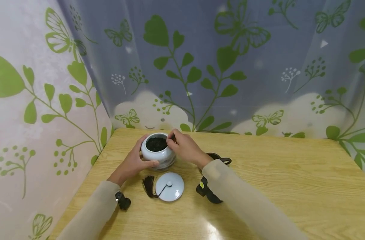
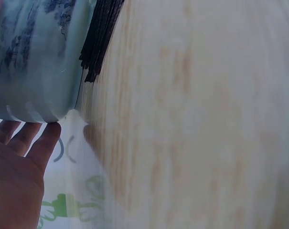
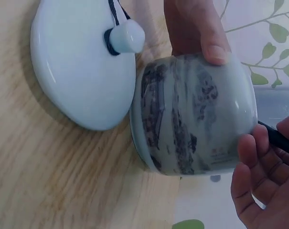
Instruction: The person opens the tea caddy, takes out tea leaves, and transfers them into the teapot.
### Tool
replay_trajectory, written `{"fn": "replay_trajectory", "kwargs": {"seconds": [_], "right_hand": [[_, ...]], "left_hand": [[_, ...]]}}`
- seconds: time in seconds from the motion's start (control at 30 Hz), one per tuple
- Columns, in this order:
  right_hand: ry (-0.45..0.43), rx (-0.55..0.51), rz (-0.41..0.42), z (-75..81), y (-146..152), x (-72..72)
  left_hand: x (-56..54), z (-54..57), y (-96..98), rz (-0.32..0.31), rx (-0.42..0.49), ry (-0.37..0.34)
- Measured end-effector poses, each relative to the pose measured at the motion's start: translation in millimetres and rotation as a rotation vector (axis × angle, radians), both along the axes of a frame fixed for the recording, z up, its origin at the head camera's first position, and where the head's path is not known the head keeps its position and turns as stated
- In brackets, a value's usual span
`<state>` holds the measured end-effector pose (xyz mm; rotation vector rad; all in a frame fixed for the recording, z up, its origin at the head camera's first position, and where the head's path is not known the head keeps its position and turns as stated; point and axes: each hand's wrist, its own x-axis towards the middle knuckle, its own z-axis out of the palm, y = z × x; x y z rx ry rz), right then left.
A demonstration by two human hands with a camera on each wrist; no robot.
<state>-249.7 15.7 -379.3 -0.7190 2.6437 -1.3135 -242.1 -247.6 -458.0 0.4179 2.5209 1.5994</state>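
A round pale porcelain jar [image 1: 159, 156] with a dark painted landscape stands on the table, its mouth uncovered. Dark, loose tea-like leaves [image 1: 156, 144] show inside it. My left hand [image 1: 136, 163] grips the jar's left side, thumb on the near wall and fingers around the far side. At the right of the rim, my right hand [image 1: 185, 146] pinches a slim black handle [image 3: 280, 140]; its other end is hidden. The jar's lid [image 1: 170, 190] lies in front of it, knob up, with a dark tassel [image 1: 148, 186] tied to the knob.
A black cup-like vessel with a looped handle [image 1: 226, 161] stands partly hidden behind my right forearm. The wooden table [image 1: 290, 173] reaches far to the right. A patterned curtain [image 1: 200, 100] hangs along its back edge and another along the left.
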Motion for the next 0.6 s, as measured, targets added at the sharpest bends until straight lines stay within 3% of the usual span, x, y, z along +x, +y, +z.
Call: {"fn": "replay_trajectory", "kwargs": {"seconds": [0.27,0.6], "right_hand": [[-0.142,-0.163,-0.071,-7.9,-2,2.1],[-0.173,-0.292,-0.189,-17.0,-3,7.0]], "left_hand": [[0.2,-1.4,-1.0,0.007,-0.012,0.007],[-0.4,-0.2,0.7,-0.01,0.009,0.012]]}}
